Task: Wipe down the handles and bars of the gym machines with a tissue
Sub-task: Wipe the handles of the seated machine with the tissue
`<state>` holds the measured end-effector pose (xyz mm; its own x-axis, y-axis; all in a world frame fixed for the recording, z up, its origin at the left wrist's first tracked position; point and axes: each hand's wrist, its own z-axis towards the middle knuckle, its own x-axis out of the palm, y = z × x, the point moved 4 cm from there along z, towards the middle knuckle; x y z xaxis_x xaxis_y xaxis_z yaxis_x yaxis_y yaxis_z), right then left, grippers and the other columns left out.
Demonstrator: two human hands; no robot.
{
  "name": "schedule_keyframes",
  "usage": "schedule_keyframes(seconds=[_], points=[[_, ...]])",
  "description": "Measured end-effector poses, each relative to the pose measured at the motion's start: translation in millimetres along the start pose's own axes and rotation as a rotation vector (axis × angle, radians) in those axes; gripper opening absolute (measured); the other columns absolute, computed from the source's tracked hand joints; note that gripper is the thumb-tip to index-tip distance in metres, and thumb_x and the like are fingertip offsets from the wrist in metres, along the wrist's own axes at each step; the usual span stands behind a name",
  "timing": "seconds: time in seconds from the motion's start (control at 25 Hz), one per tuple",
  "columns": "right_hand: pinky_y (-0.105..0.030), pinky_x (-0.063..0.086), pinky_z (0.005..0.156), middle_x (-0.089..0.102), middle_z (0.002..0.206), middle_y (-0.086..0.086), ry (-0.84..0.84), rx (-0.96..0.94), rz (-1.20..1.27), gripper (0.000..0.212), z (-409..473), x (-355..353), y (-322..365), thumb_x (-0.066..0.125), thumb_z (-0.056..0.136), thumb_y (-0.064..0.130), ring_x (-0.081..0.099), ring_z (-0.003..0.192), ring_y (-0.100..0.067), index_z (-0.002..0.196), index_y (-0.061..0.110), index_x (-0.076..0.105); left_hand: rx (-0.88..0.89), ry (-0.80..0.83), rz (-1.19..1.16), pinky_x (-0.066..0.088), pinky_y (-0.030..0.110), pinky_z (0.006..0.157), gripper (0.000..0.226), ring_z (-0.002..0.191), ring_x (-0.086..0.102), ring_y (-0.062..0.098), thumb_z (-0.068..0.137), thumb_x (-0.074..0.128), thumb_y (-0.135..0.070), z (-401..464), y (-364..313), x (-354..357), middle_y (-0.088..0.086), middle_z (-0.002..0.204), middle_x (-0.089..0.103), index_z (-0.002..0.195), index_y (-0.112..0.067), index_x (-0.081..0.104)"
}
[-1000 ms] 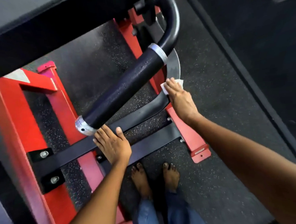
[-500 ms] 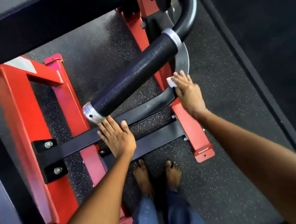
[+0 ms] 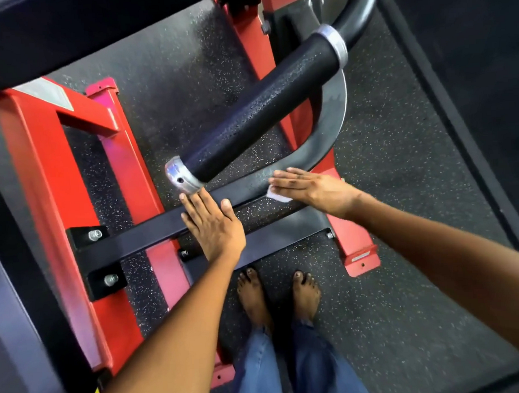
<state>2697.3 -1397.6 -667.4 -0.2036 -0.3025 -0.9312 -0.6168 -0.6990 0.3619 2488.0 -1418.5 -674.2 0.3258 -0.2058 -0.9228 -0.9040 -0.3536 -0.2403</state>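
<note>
1. A white tissue (image 3: 277, 194) is seen just right of the frame's centre, pressed flat against the dark curved bar (image 3: 324, 144) of a gym machine, where the curve straightens into a flat black crossbar (image 3: 152, 235).
2. The tissue is covered by the right hand (image 3: 312, 187), whose fingers (image 3: 284, 180) are held straight and together, pointing toward the left of the frame; only a corner of the tissue is visible below them.
3. The left hand (image 3: 213, 225) is laid palm-down on the black crossbar at the centre of the frame, its fingers extended and relaxed, nothing being gripped.
4. The fingertips of the left hand are touching or nearly touching the silver end collar (image 3: 180, 178) of a black textured handle (image 3: 263, 112), which runs diagonally toward the upper right.
5. A red machine frame (image 3: 47, 183) is seen on the left, over a speckled black rubber floor (image 3: 407, 278).
6. Bare feet (image 3: 254, 298) and blue jeans (image 3: 294, 365) are visible at the bottom centre.
</note>
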Motion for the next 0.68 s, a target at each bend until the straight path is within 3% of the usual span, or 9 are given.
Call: schedule_keyframes(seconds=[0.08, 0.16, 0.24, 0.28, 0.36, 0.44, 0.52, 0.68], points=[[-0.025, 0.011, 0.115, 0.046, 0.140, -0.015, -0.073, 0.247, 0.069, 0.049, -26, -14, -17, 0.046, 0.084, -0.008, 0.032, 0.134, -0.024, 0.132, 0.003, 0.050, -0.016, 0.050, 0.029, -0.006, 0.044, 0.119, 0.060, 0.148, -0.010, 0.028, 0.104, 0.026, -0.031, 1, -2, -3, 0.013, 0.161, -0.005, 0.153, -0.004, 0.003], [-0.026, 0.025, 0.112, 0.055, 0.132, -0.014, -0.270, 0.595, 0.201, 0.038, -46, -31, -15, 0.047, 0.089, -0.003, 0.044, 0.129, -0.025, 0.125, 0.003, 0.058, -0.034, 0.131, 0.066, -0.006, 0.044, 0.119, 0.062, 0.148, -0.011, 0.027, 0.104, 0.025, -0.034, 3, -4, -11, 0.014, 0.161, -0.008, 0.153, -0.004, 0.000], [-0.019, 0.041, 0.097, 0.067, 0.111, -0.006, -0.471, 0.887, 0.416, 0.032, -56, -48, 2, 0.048, 0.090, -0.001, 0.061, 0.108, -0.017, 0.115, 0.008, 0.066, -0.027, 0.216, 0.116, -0.005, 0.044, 0.119, 0.065, 0.148, -0.010, 0.026, 0.104, 0.025, -0.039, 4, -7, -27, 0.013, 0.161, -0.008, 0.153, -0.005, 0.000], [-0.015, 0.044, 0.088, 0.069, 0.101, -0.001, -0.531, 1.004, 0.514, 0.032, -57, -58, 11, 0.048, 0.089, -0.001, 0.062, 0.096, -0.010, 0.112, 0.010, 0.068, -0.010, 0.228, 0.123, -0.004, 0.043, 0.119, 0.066, 0.149, -0.006, 0.026, 0.103, 0.027, -0.041, 1, -9, -38, 0.012, 0.162, -0.005, 0.153, -0.006, 0.003], [-0.021, 0.045, 0.081, 0.069, 0.099, -0.002, -0.598, 1.196, 0.610, 0.030, -55, -86, 28, 0.047, 0.089, 0.001, 0.061, 0.090, -0.012, 0.109, 0.009, 0.069, 0.051, 0.218, 0.116, 0.001, 0.041, 0.119, 0.064, 0.148, 0.008, 0.026, 0.101, 0.034, -0.041, -9, -20, -69, 0.011, 0.161, 0.011, 0.153, -0.008, 0.016], [-0.027, 0.044, 0.072, 0.067, 0.087, -0.007, -0.592, 1.313, 0.637, 0.024, -53, -116, 45, 0.048, 0.089, 0.005, 0.060, 0.081, -0.018, 0.102, 0.005, 0.069, 0.115, 0.251, 0.106, 0.015, 0.038, 0.118, 0.055, 0.141, 0.029, 0.025, 0.101, 0.037, -0.038, -26, -35, -102, 0.009, 0.154, 0.032, 0.148, -0.009, 0.032], [-0.027, 0.040, 0.060, 0.062, 0.072, -0.005, -0.546, 1.327, 0.674, 0.019, -46, -158, 71, 0.050, 0.089, 0.008, 0.055, 0.068, -0.017, 0.093, 0.007, 0.069, 0.152, 0.251, 0.056, 0.032, 0.036, 0.107, 0.044, 0.127, 0.047, 0.025, 0.100, 0.041, -0.033, -52, -50, -150, 0.007, 0.141, 0.049, 0.138, -0.012, 0.046], [-0.029, 0.037, 0.058, 0.062, 0.070, -0.010, -0.385, 1.228, 0.556, 0.016, -33, -275, 140, 0.053, 0.089, 0.016, 0.056, 0.065, -0.026, 0.083, 0.006, 0.064, 0.145, 0.210, 0.002, 0.045, 0.037, 0.088, 0.031, 0.108, 0.059, 0.027, 0.100, 0.041, -0.030, -100, -79, -271, 0.008, 0.117, 0.061, 0.116, -0.012, 0.061]])
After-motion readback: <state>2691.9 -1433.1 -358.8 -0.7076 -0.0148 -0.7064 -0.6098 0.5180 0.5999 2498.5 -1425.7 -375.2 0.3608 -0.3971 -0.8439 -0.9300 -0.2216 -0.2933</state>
